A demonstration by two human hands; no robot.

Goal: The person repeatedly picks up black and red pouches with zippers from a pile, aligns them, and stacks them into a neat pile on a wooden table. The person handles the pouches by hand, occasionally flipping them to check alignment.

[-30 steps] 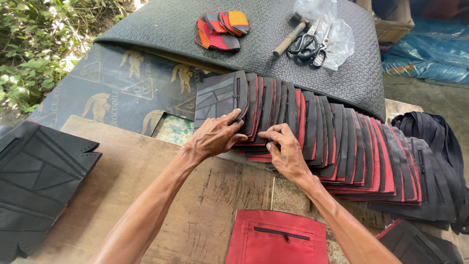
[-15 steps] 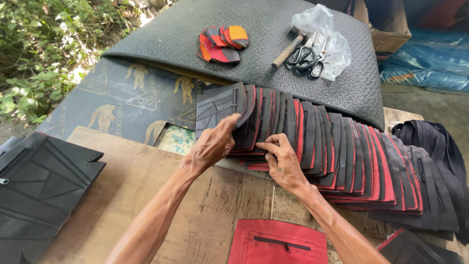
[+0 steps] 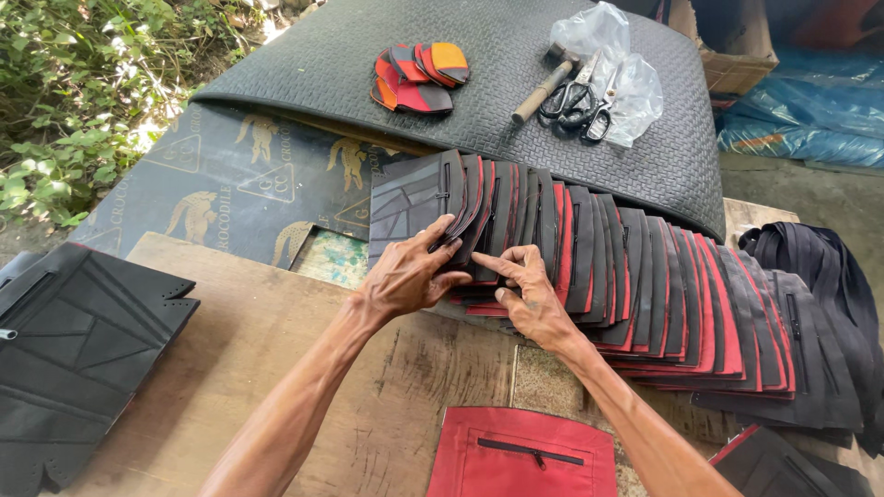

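Fanned stack of bag panels [image 3: 635, 276]: flat, roughly rectangular pieces of black and red synthetic fabric, overlapped like shingles in a row that runs from the frame centre toward 4 o'clock. Each panel shows a stitched edge, and several carry a short zipper. The row rests partly on the wooden worktable [image 3: 276, 368] and partly on a black rubber mat [image 3: 516, 110] with a woven, embossed texture.

The left hand [image 3: 410, 276] lies on the left end of the row, fingers extended and slightly spread, with the fingertips tucked under the foremost black panel [image 3: 410, 198] and lifting its edge (a loose hold, not a closed fist). The right hand [image 3: 529, 294] sits just beside it at 3 o'clock, fingers curled, index finger pointing left and pressing down on the red-edged panels beneath; it grips nothing.

At 6 o'clock from the hands lies a red fabric panel [image 3: 525, 456] with a black zipper. At 9 o'clock, at the table edge, a large black stitched panel [image 3: 74, 350] shows angular seam lines. At 12 o'clock on the mat sit small rounded red, black and orange pieces [image 3: 419, 78]. At 1 o'clock lie a wooden-handled hammer [image 3: 548, 83] and scissors [image 3: 589, 106] on a clear plastic bag [image 3: 626, 64]. A pile of black zipper tape [image 3: 829, 285] lies at 3 o'clock.
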